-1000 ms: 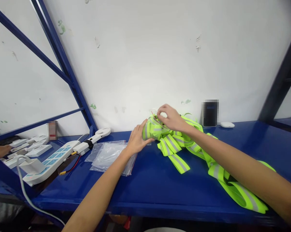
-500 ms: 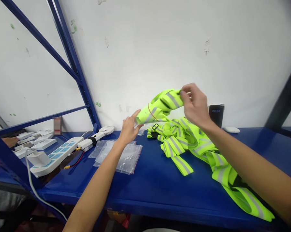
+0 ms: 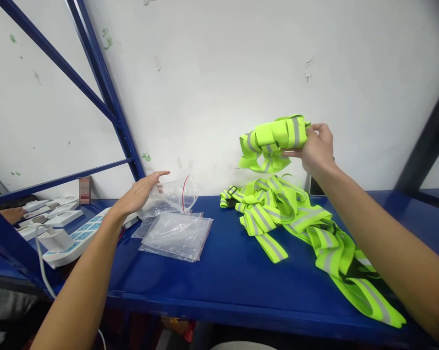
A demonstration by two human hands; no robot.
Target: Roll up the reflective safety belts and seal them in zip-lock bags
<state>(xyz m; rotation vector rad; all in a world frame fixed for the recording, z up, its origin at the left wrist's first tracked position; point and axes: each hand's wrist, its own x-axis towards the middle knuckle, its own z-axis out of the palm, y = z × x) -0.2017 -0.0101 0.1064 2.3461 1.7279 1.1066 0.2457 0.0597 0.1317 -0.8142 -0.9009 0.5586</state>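
Observation:
My right hand [image 3: 317, 150] is closed on a folded bundle of neon-yellow reflective straps [image 3: 273, 141], held up in the air in front of the white wall. My left hand [image 3: 139, 192] is out to the left, fingers mostly extended, with a crumpled clear zip bag [image 3: 173, 194] lifted off the shelf at its fingertips. The bag has a red seal line. A loose pile of more neon reflective straps [image 3: 277, 209] lies on the blue shelf [image 3: 222, 282] below my right hand and trails off to the right.
A flat stack of clear zip bags [image 3: 177, 236] lies under my left hand. Further left are a white power strip [image 3: 73, 243] with a plugged charger [image 3: 55, 238], white boxes [image 3: 55, 216] and another person's hand [image 3: 8, 214]. Blue frame struts [image 3: 106, 92] rise at the left.
My right hand lifted the folded bundle up and to the right. My left hand pulled away to the left, and the clear bag came off the bundle with it.

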